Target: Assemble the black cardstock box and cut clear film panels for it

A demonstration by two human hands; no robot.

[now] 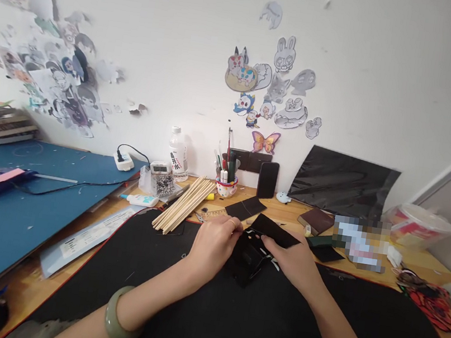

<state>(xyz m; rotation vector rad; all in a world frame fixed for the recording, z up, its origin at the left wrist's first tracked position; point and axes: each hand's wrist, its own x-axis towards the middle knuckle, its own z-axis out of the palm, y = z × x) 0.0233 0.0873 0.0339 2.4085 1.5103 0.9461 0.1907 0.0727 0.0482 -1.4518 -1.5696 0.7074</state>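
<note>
Right hand [298, 264] grips flat black rectangular panel [277, 232], probably steadying it; left hand [212, 244] bunched beside glossy black boxy piece [246, 258], can't tell if holding.

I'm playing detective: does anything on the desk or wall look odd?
Yes! On the wall at left, the paper pictures overlap messily and some edges curl. Square blocks blur one spot on the desk at right, hiding something. Pale bits show around the black piece in the fingers; I can't tell if that's damage.
</note>
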